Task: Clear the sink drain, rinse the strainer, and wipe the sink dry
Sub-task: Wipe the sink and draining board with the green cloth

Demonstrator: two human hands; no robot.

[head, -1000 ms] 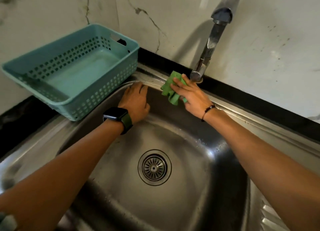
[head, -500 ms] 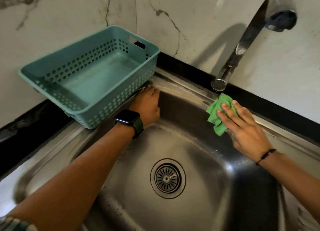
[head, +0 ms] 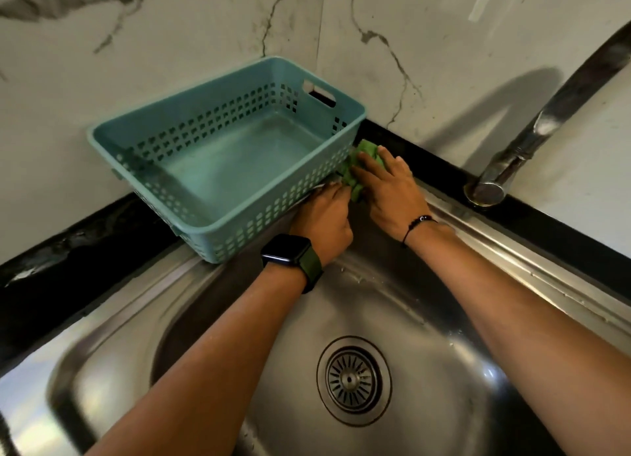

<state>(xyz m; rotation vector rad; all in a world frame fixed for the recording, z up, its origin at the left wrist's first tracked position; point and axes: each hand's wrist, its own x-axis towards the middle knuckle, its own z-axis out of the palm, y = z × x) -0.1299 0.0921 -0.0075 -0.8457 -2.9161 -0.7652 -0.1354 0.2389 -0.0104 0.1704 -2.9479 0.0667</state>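
Note:
The steel sink [head: 426, 305] fills the lower view, with the round strainer [head: 354, 380] seated in its drain. My right hand [head: 389, 191] presses a green cloth [head: 358, 163] flat against the sink's far rim, right beside the basket's corner. My left hand [head: 322, 218], with a dark watch on the wrist, rests on the rim just left of the cloth, fingers bent and touching the basket's lower edge; it holds nothing that I can see. The cloth is mostly covered by my right fingers.
A teal perforated basket [head: 164, 138] stands empty on the sink's far-left ledge against the marble wall. The chrome tap [head: 532, 138] slants down at the right, its spout over the far rim. A black counter strip [head: 68, 247] borders the sink.
My right hand has slid the green cloth leftward along the far rim, from under the tap to the basket's corner. The left hand stayed on the rim.

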